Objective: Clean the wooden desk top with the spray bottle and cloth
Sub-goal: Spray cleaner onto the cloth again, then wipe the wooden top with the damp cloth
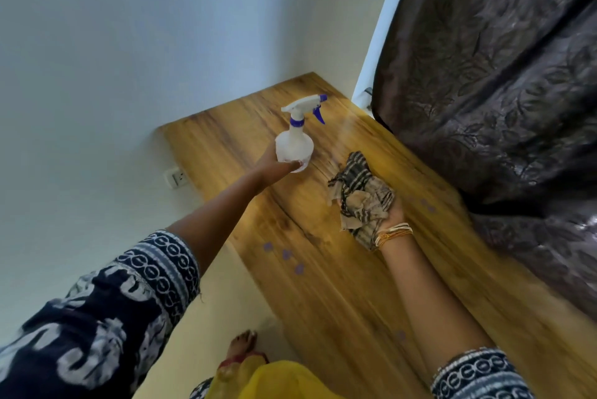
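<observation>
Spray bottle (294,140), translucent white with a blue trigger and nozzle, is standing upright at centre frame on the wooden surface (339,285), and the left hand (274,166) is reaching to its base, with the fingers curling round the lower body in a low grip while the thumb is hidden behind it. The right hand (392,211) is lying palm up just right of centre, its grip closing loosely round a crumpled striped cloth (361,195) that is spilling over the fingers, so how tightly they are holding cannot be told. A hold this low is risking a tipped bottle, since the heavy trigger head is sitting well above the fingers and could swing over if it is lifted quickly. The nozzle is pointing toward the dark patterned curtain (491,75) filling the right of the frame, so a squeeze from here could be wetting the fabric rather than the wood. A wall socket (176,177) is sitting left of centre beside the surface's edge, and stray mist drifting that way would be unwelcome. The loosely bunched cloth could be slipping free.
</observation>
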Demonstrator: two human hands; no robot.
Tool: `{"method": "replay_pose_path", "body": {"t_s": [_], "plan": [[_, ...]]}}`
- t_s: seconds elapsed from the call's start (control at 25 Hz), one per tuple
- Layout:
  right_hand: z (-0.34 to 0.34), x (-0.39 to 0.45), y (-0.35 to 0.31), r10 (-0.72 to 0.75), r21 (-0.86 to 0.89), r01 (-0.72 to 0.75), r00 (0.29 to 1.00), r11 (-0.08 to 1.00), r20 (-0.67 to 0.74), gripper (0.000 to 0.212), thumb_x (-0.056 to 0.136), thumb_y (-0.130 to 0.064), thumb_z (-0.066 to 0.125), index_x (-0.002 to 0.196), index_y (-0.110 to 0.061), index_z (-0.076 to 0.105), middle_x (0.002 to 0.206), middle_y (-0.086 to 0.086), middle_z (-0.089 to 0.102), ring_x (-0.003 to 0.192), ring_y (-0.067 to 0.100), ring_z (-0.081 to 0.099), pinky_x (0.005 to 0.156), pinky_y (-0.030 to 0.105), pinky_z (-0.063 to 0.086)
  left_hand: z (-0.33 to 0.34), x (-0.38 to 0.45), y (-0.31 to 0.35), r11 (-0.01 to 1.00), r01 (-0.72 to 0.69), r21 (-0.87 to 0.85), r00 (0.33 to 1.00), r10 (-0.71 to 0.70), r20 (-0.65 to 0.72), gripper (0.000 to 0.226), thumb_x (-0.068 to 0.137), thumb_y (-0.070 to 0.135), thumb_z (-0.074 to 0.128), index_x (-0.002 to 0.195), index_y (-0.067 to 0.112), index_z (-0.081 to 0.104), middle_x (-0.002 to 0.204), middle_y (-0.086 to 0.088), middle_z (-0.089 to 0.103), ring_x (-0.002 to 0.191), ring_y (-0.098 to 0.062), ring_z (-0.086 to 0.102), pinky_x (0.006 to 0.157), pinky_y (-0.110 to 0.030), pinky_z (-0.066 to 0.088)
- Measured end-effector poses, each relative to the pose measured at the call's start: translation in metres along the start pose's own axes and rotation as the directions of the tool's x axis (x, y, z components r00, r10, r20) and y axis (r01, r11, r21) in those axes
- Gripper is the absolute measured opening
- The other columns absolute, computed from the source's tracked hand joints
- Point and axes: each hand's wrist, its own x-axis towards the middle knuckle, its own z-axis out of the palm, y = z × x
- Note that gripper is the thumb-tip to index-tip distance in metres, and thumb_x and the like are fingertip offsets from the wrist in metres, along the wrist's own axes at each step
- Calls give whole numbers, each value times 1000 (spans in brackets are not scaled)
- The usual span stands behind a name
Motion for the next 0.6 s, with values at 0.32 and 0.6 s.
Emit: {"method": "replay_pose_path", "body": {"t_s": [0.32,0.6], "plan": [[-64,-14,-10,-350,-681,319,932,659,98,37,100,-26,45,134,-17,57,137,7,56,127,26,52,102,33,43,70,-52,-46,839,57,540,998,-62,-8,61,98,39,50,149,10,33,159,-13,26,147,-28,22,119,-51,18],[-103,-6,21,-212,-808,167,917,-566,338,61,98,-54,38,154,-36,20,164,3,12,150,29,11,117,49,19,83,-37,-37,698,-162,698,986,93,135,52,99,32,49,148,19,36,157,-7,32,145,-25,30,118,-50,24]]}}
